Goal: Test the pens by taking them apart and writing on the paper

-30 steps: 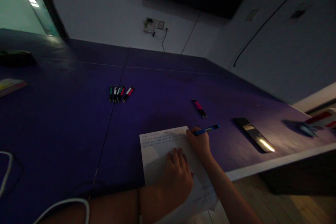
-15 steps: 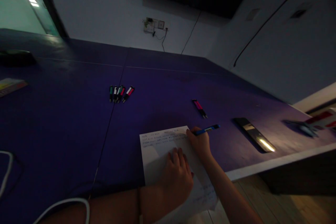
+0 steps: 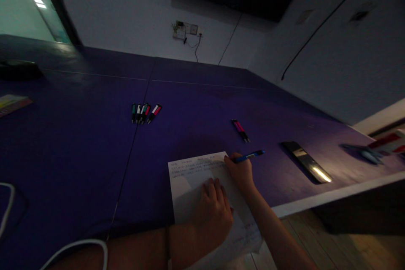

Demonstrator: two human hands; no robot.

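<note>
A white sheet of paper lies on the purple table, with lines of handwriting across its top and more writing near its lower right. My left hand rests flat on the paper, fingers stretched toward the top edge. At the sheet's upper right corner, my right hand is closed around a blue pen. The pen's rear end points right; its tip is hidden behind the fingers.
Several pens lie in a group at left centre, and pink-and-black pens lie beyond my right hand. A phone sits near the right edge, by scissors-like grey handles. A white cable curves at lower left.
Almost nothing differs. Both hands, the paper and the blue pen keep their places, apart from a very slight shift at the right hand.
</note>
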